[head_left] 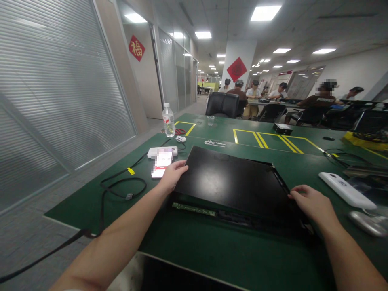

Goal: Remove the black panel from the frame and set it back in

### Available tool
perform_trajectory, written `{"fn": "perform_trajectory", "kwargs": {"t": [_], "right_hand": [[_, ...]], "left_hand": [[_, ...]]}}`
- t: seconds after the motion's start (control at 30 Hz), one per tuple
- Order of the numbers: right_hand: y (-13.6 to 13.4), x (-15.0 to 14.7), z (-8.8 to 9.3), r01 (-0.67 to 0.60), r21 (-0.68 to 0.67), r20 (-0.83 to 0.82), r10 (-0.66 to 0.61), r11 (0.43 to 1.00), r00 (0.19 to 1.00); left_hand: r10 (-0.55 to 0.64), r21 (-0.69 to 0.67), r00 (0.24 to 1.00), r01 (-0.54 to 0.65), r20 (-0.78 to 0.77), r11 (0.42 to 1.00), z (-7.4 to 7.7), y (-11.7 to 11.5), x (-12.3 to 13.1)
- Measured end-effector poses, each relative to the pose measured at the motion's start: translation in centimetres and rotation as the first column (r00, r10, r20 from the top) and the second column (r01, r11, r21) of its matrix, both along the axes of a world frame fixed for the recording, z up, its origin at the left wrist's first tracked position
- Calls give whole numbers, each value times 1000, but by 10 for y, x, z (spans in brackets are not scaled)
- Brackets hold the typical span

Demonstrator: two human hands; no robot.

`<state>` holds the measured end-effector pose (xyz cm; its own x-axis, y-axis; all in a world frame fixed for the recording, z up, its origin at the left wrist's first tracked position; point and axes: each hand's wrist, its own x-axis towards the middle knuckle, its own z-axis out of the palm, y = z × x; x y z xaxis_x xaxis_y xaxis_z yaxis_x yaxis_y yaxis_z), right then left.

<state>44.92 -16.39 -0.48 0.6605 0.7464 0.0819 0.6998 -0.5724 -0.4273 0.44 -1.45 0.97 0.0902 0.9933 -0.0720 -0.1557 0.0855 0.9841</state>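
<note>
A flat black screen panel (227,178) lies tilted over the green table, its left side raised. My left hand (176,173) is closed on the panel's left edge, thumb on top. At the right side, the fingers of my right hand (309,200) are pinched together where the panel meets a thin black frame (281,182); which of the two they press hardest cannot be told. Under the near edge of the panel, a narrow green circuit board (194,209) shows. The underside of the panel is hidden.
Beside my left hand lie a lit phone (162,161), a white power bank (154,152) and a black cable (121,180). A water bottle (168,121) stands farther back. To the right are another white power bank (345,190) and a grey mouse (368,223). Several people sit beyond.
</note>
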Motion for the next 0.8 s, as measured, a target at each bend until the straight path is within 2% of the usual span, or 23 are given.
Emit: {"fn": "perform_trajectory", "kwargs": {"t": [0.1,0.2,0.4,0.6,0.7,0.8], "right_hand": [[0,-1,1,6,-13,-12,-6,1000,1000],[0,-3,3,18,-14,-20,-18,1000,1000],[0,-3,3,21,5,-25,-21,1000,999],[1,0,2,32,39,-49,-30,999,998],[0,0,2,48,55,-73,-44,997,996],[0,-1,3,66,60,-106,-59,996,993]], "left_hand": [[-27,27,998,28,-60,999,-1,0,-2],[-32,119,982,55,-187,991,-2,3,-5],[88,284,877,57,-472,957,-9,13,-13],[96,301,821,96,-562,949,-22,20,-13],[60,297,801,150,-596,943,-25,20,-12],[77,295,756,157,-650,942,-27,20,-11]]}}
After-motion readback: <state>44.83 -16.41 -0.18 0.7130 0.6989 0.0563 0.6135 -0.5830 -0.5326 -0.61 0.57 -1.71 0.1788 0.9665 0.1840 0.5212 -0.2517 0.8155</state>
